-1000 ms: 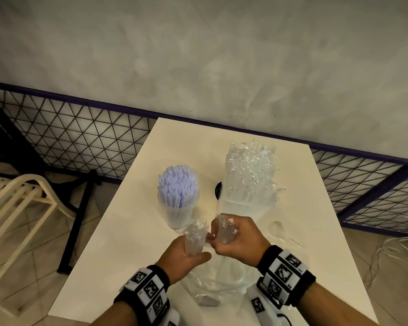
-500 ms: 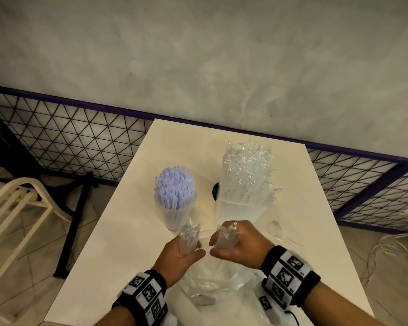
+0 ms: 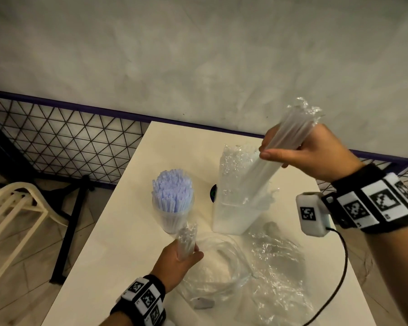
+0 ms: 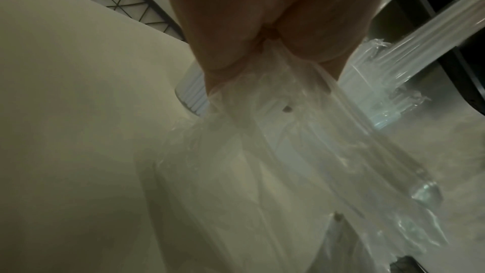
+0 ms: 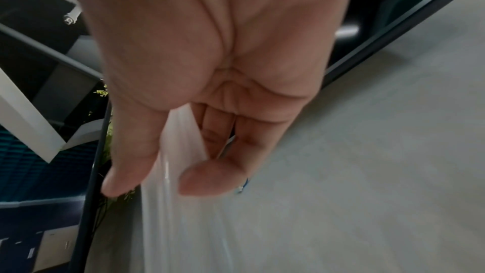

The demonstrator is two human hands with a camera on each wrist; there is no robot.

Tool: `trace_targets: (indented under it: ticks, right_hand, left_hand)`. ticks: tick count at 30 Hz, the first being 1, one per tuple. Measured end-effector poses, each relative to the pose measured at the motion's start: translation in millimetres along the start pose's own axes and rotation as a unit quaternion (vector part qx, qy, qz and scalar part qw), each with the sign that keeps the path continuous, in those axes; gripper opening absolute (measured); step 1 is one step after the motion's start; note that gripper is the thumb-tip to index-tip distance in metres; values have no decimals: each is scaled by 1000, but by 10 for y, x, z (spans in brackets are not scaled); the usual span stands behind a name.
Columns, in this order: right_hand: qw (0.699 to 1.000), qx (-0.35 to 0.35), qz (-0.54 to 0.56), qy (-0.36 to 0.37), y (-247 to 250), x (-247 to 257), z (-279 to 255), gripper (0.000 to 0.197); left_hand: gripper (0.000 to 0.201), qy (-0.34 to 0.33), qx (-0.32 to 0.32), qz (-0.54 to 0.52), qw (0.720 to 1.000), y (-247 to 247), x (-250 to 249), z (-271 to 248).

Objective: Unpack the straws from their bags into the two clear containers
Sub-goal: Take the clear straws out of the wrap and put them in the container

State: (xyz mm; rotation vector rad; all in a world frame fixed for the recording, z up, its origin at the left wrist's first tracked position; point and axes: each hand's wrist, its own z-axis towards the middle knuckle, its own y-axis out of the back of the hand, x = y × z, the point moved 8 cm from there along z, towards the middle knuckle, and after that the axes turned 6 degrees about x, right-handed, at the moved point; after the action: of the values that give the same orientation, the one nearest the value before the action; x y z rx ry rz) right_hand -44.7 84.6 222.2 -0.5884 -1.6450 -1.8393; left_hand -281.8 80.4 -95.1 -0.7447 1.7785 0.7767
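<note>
My right hand (image 3: pixel 316 154) is raised at the right and grips a slanted bundle of clear wrapped straws (image 3: pixel 290 135). The bundle's lower end dips into the tall clear container (image 3: pixel 233 215), which holds more wrapped straws. In the right wrist view, my right hand (image 5: pixel 210 70) curls round that bundle (image 5: pixel 183 215). My left hand (image 3: pixel 177 262) holds the bunched neck of a clear plastic bag (image 3: pixel 186 238) in front of the round clear container (image 3: pixel 174 215), which is full of pale blue straws (image 3: pixel 172 189). From the left wrist, the bag (image 4: pixel 275 163) hangs below my left hand (image 4: pixel 262 18).
Crumpled empty plastic (image 3: pixel 276 278) lies on the white table (image 3: pixel 118 255) at the near right. A black cable (image 3: pixel 339 267) trails from my right wrist. A metal lattice fence (image 3: pixel 68 147) and a grey wall stand behind; a white chair (image 3: pixel 14 208) is at the left.
My right hand has risen up and to the right with a bundle of straws pulled from the bag, now over the tall container. My left hand still holds the bag's neck.
</note>
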Motion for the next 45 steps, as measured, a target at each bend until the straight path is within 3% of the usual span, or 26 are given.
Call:
trace_targets:
  ticks: [4,7,12,15,20,22,24,26,29,32,37,39,42,45]
  right_hand:
    - [1000,17,-11,5,-89,-128,88,38]
    - [998,28,-44,-47,-362,-460,79,46]
    - [986,-17,-124,-111,-948,-1002,-111,66]
    - [982,-57,-148,-104,-1023,-976,-211,62]
    - [988,-108,-77,-83,-776,-788,-251,97]
    - [981,-164,-91,-48,-615,-614,-243,88]
    - [972,-184,-145,1,-583,-396,-200,68]
    - [963,-138,-228,30,-764,-259,-122,54]
    - [935,-70,-348,30,-1097,-352,-72,47]
    - [935,-54,-351,-10,-1220,-614,-126,48]
    - [920,29,-388,-39,-1541,-879,-292,62]
    - [929,28,-366,-39,-1464,-857,-271,68]
    - [948,-40,-311,-53,-1158,-804,-182,70]
    - [951,-68,-279,-114,-1033,-948,-113,80]
  left_hand:
    - [12,7,-7,1,1000,1,-5,5]
    - [11,7,-9,-2,1000,-3,-6,-13]
    - [12,5,-9,-13,1000,8,14,-30]
    - [11,7,-13,-19,1000,13,31,-34]
    - [11,4,-17,-22,1000,10,32,-30]
    - [11,3,-13,-22,1000,7,35,-31]
    - [11,-1,-6,-19,1000,-1,33,-28]
    - [11,-1,-4,-17,1000,-1,28,-17]
    - [11,1,-5,-23,1000,-2,43,-3]
    - [12,6,-9,-27,1000,1,74,-14]
    - [18,-4,1,-28,1000,-10,64,-18]
    - [22,-7,-2,-33,999,-6,59,-24]
    - [22,-8,-2,-30,1000,-10,60,-18]
    - [25,-5,2,-23,1000,-21,76,-7]
